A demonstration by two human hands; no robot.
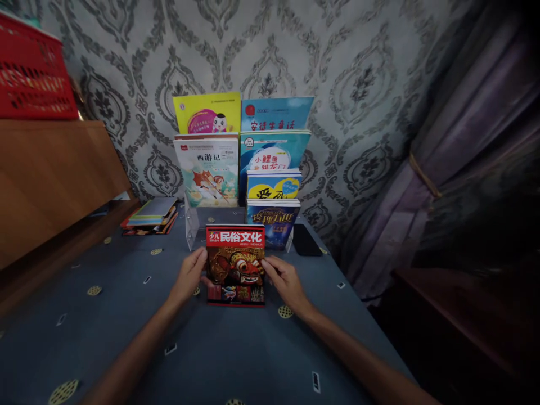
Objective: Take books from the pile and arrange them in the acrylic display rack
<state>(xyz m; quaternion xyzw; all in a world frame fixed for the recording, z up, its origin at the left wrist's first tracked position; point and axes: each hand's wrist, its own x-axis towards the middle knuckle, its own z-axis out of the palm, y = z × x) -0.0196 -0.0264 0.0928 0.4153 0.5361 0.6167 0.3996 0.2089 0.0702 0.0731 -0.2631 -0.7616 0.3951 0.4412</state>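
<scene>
Between my two hands is a book (235, 267) with a red title band and a carved mask on its cover, held upright and facing me. My left hand (190, 274) grips its left edge, and my right hand (287, 281) pinches the right edge. Just behind it stands a clear tiered book rack (192, 228). On the rack's left side are a white book (207, 174) and a yellow book (206, 112). The right side carries a dark blue book (272, 222), a yellow-and-blue book (274, 185), a teal book (274, 149) and a blue book (276, 112).
A black phone (306, 240) lies right of the rack on the dark patterned tablecloth (126, 315). Several stacked books (152, 214) lie at the back left. A wooden cabinet (54, 180) with a red basket (36, 73) stands left; a tied curtain (405, 185) hangs right.
</scene>
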